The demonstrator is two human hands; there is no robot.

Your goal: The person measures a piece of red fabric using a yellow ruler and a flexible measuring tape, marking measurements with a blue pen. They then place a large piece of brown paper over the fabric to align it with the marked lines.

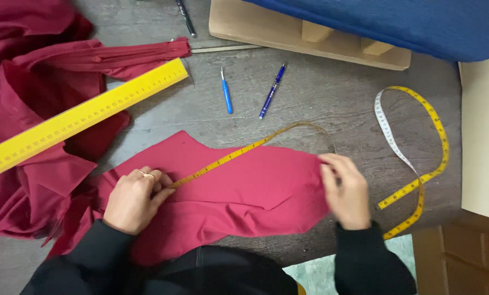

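While the left hand (134, 200) rests on the red fabric piece (244, 191), its grip is closed down: thumb and forefinger are pressed together, pinching the near end of the yellow tape measure (419, 180) flat against the cloth. A ring shows on one finger. The right hand (345, 191) sits at the cloth's right edge, fingers curled and pressed together over that edge, where the tape also passes; whether it pinches tape, cloth or both cannot be told, as the hand is slightly blurred. Between the two hands the tape runs taut and slanting across the upper part of the fabric, arches off the cloth near its top right corner, then comes down to the right hand. Beyond that hand the rest of the tape lies in a loose loop on the grey bench (332, 98), well to the right.

The fabric piece lies flat on the bench just in front of the person, between dark sleeves. To the left a heap of the same red cloth (31, 180) is bunched, with a long yellow ruler (80, 117) lying slantwise over it. Above the fabric lie a small blue seam ripper (226, 93) and a blue pen (271, 92), near each other but apart. A wooden frame (310, 38) with a blue cushion (408, 22) stands at the far edge.
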